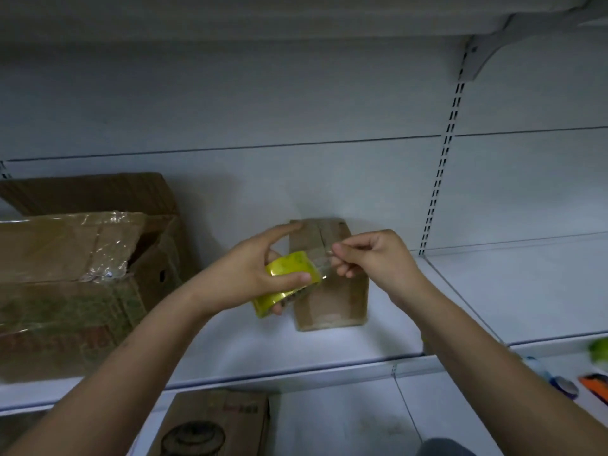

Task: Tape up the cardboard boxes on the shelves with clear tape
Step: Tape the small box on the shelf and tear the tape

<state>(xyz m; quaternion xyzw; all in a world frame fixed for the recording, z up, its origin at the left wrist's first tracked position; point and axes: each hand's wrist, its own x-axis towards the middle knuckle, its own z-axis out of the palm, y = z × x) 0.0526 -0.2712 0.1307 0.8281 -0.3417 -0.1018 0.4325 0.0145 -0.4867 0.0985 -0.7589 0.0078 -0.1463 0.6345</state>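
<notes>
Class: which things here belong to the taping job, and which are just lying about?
Job: tape roll in left hand; tape end pinched by right hand; small box; big box.
Lying about: lower box; orange item.

Both hands raised, close together: left hand (256, 268) gripping, right hand (371, 255) pinching.

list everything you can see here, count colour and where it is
small cardboard box: 1, brown, middle of the white shelf, flaps closed
tape roll: 1, yellow core with clear tape, held in front of the small box
large cardboard box: 1, brown, left on the same shelf, top flap open with crinkled clear tape on it
printed cardboard box: 1, brown, on the shelf below
small items: several, green, blue, orange, lower right, too blurred to name
left hand: grips the tape roll
right hand: pinches the tape's free end
</notes>
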